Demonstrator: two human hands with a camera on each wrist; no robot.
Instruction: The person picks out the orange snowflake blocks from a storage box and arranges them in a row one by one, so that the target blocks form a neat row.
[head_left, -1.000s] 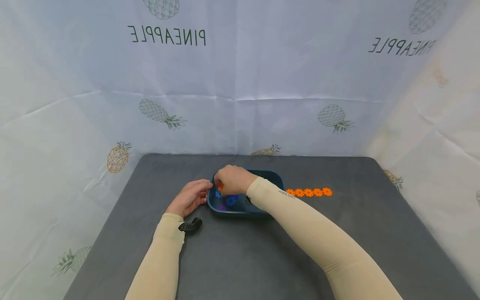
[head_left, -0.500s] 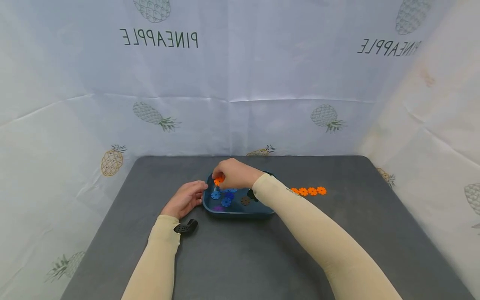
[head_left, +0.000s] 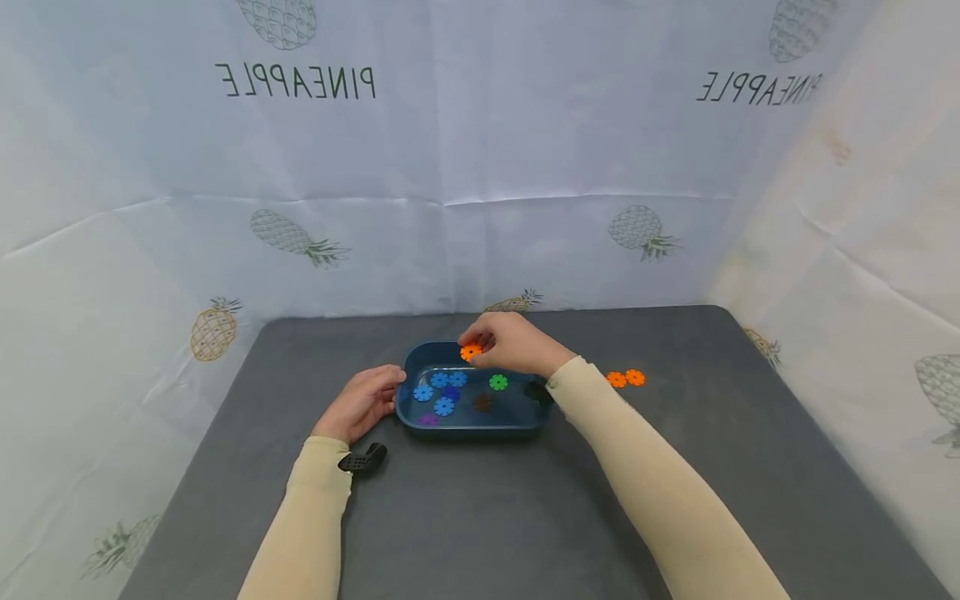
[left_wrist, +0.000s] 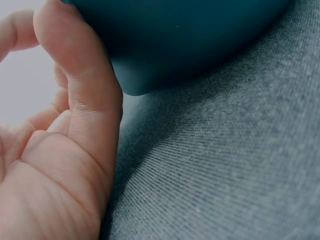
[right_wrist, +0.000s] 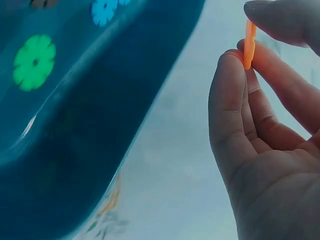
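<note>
My right hand [head_left: 517, 343] pinches an orange flower-shaped disc [head_left: 471, 352] between thumb and fingertips, over the far side of the blue tray [head_left: 472, 432]. In the right wrist view the disc [right_wrist: 250, 45] appears edge-on. My left hand [head_left: 362, 403] rests against the tray's left end, its fingers loosely bent and their tips right at the rim. The left wrist view has the thumb [left_wrist: 92, 100] against the tray's outer wall [left_wrist: 185, 40]. Inside the tray lie several blue discs [head_left: 444, 406], a green disc [head_left: 498, 382], a brown disc [head_left: 482, 403] and a purple disc [head_left: 428, 419].
Orange discs [head_left: 634, 377] lie on the dark grey table [head_left: 480, 517] to the right of the tray, partly hidden by the right sleeve [head_left: 645, 467]. A white cloth with pineapple prints [head_left: 420, 258] hangs behind and beside the table.
My right hand has lifted the orange disc from the tray's left end and moved right with it, uncovering more discs inside. My left hand stays at the tray. The head view has shifted slightly.
</note>
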